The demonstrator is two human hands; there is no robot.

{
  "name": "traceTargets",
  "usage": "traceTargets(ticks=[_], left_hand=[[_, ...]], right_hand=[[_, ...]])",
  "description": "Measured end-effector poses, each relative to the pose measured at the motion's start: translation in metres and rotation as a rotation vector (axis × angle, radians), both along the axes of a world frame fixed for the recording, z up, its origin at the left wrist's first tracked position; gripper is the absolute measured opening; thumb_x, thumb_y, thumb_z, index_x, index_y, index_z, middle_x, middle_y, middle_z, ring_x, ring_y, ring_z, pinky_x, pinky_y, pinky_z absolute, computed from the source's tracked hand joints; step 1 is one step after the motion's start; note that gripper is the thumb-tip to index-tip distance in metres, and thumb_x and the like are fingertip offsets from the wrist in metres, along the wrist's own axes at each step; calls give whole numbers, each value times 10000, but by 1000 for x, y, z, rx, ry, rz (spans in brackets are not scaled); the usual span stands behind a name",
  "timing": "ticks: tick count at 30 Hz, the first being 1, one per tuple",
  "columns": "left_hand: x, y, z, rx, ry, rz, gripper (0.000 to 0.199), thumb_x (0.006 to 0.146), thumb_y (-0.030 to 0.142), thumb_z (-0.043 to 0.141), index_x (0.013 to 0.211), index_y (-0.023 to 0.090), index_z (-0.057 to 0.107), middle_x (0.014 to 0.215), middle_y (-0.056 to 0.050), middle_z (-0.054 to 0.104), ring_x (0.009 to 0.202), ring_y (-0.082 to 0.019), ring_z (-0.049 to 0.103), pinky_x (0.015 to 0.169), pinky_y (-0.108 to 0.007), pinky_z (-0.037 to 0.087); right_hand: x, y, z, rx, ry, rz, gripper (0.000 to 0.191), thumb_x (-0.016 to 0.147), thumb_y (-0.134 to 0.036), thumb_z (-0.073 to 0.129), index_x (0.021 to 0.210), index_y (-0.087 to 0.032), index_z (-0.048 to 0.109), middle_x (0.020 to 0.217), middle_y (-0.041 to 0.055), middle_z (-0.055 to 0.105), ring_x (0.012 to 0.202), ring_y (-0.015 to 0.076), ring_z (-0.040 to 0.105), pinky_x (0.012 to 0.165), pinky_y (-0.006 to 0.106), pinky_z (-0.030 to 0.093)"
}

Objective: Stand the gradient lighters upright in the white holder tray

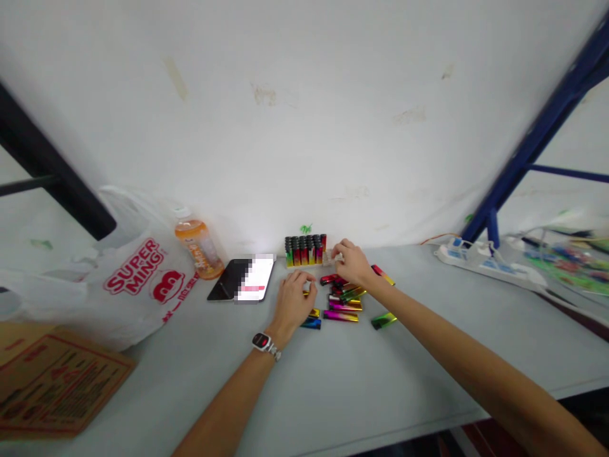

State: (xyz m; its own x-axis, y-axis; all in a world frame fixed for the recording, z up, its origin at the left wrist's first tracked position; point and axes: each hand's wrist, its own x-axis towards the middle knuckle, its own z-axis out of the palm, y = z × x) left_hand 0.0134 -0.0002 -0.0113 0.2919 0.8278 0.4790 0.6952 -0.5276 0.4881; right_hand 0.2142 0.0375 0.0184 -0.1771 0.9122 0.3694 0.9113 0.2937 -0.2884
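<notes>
Shiny two-tone lighters (303, 251) stand upright in close rows in a clear plastic tray (328, 259) by the wall. At the tray's right end is my right hand (352, 261), thumb and fingers pinched; what they grip, if anything, is hidden. My left hand (294, 299) hovers in front of the tray, fingers curved with a gap between thumb and forefinger. A blue lighter (311, 324) lies beside it, partly covered. Loose lighters lie in a heap under my right hand, with a pink-and-yellow lighter (340, 316) in front and a green lighter (383, 320) near my right forearm.
To the left are a tablet (242, 279), an orange drink bottle (198, 244), a white plastic bag (137, 279) and a cardboard box (61, 381). A power strip (490, 263) with cables lies at right, near a blue metal post (533, 139). The wall closes off the table's back.
</notes>
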Motion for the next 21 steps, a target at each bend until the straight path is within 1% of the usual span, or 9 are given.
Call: traceTargets(ticks=[1, 3, 6, 8, 9, 13, 15, 17, 21], left_hand=[[0, 0, 0, 5, 1, 1, 118, 884, 167, 514, 903, 185, 629, 971, -63, 674, 993, -247, 613, 884, -400, 441], [0, 0, 0, 15, 4, -1, 118, 886, 168, 515, 907, 187, 630, 970, -62, 675, 996, -246, 614, 884, -397, 439], [2, -1, 0, 33, 10, -3, 117, 884, 163, 519, 911, 188, 629, 964, -57, 675, 988, -245, 611, 886, -400, 433], [3, -2, -1, 43, 10, -6, 115, 883, 162, 521, 912, 189, 629, 960, -54, 676, 980, -244, 610, 884, -403, 430], [3, -2, -1, 46, 8, -7, 113, 884, 165, 522, 909, 190, 629, 957, -53, 676, 975, -243, 610, 880, -403, 431], [0, -1, -3, 46, -29, -6, 106, 893, 182, 519, 904, 189, 624, 948, -58, 671, 957, -240, 612, 874, -409, 448], [-1, 1, -4, 36, -96, -5, 122, 895, 198, 525, 972, 185, 620, 995, -69, 663, 948, -230, 613, 871, -405, 467], [-2, 2, -5, 11, -208, -9, 193, 905, 238, 535, 1077, 184, 606, 1065, -85, 647, 931, -214, 616, 857, -390, 492], [-1, 1, -2, -128, -454, -57, 341, 931, 375, 539, 1210, 182, 573, 1191, -112, 633, 953, -204, 636, 822, -354, 527]], right_hand=[[-3, -9, 2, -10, -16, 19, 262, 748, -126, 525, 966, -181, 659, 1048, 90, 590, 997, 236, 546, 862, 340, 400], [-9, -25, 4, -33, -95, 92, 212, 723, -199, 588, 924, -197, 655, 1041, 86, 609, 1030, 262, 539, 889, 370, 389], [-18, -39, 6, -87, -222, 140, 315, 692, -275, 643, 997, -196, 650, 1079, 109, 629, 1054, 301, 534, 921, 427, 365], [-23, -40, 5, -109, -254, 115, 361, 705, -272, 637, 1054, -180, 640, 1100, 128, 637, 1065, 307, 537, 925, 434, 360], [-25, -38, 5, -115, -258, 99, 352, 720, -262, 626, 1061, -174, 640, 1103, 134, 642, 1071, 307, 541, 925, 432, 361], [-27, -30, 2, -131, -246, 91, 245, 769, -229, 602, 999, -180, 672, 1062, 125, 668, 1038, 296, 583, 901, 412, 379], [-27, -29, 2, -113, -188, 106, 220, 788, -236, 611, 989, -193, 688, 1040, 107, 678, 1001, 279, 607, 878, 392, 395], [-29, -31, 3, -76, -73, 111, 210, 804, -236, 619, 997, -201, 695, 1022, 87, 685, 940, 246, 627, 844, 362, 415], [-40, -42, 1, -5, 290, 173, 192, 804, -203, 627, 986, -194, 689, 928, 39, 700, 777, 173, 629, 752, 298, 451]])
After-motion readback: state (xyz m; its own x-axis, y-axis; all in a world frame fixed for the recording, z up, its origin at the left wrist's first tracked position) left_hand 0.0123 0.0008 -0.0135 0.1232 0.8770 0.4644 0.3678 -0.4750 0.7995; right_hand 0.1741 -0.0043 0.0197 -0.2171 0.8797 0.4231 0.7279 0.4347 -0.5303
